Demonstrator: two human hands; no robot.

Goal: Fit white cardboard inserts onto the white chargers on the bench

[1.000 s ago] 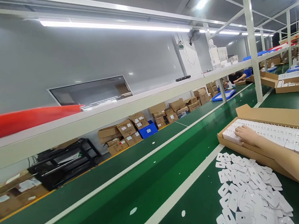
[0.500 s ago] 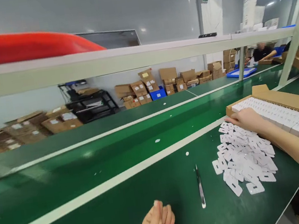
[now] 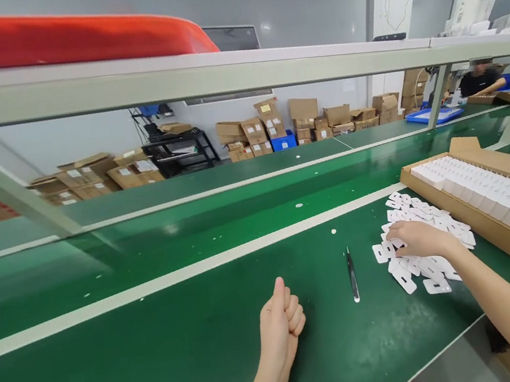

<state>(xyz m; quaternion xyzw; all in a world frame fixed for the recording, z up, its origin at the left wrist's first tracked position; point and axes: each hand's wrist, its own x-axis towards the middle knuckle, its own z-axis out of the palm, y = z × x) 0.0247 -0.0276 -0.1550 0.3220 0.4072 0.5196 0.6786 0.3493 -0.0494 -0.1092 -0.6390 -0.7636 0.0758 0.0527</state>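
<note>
My left hand (image 3: 282, 317) is closed in a fist above the green table, thumb laid along the top; whatever may be inside is hidden. My right hand (image 3: 416, 238) reaches over a loose pile of white plastic tags (image 3: 430, 271), each with a rectangular slot. Its thumb and fingers are apart at the pile's left side, with white tags showing between and beneath them. Between the two hands, a pair of dark tweezers (image 3: 353, 275) lies on the table, points facing away from me.
An open cardboard box (image 3: 476, 210) with rows of white pieces (image 3: 486, 187) stands behind the pile at right. A shelf beam (image 3: 174, 85) crosses above the table, carrying a red object (image 3: 72, 36). Farther off are a blue tray (image 3: 434, 116) and a seated person (image 3: 481, 80).
My right hand has moved from the box's near left corner down onto the pile of tags. My left hand has risen farther into view, its fingers curled tighter. The view has shifted.
</note>
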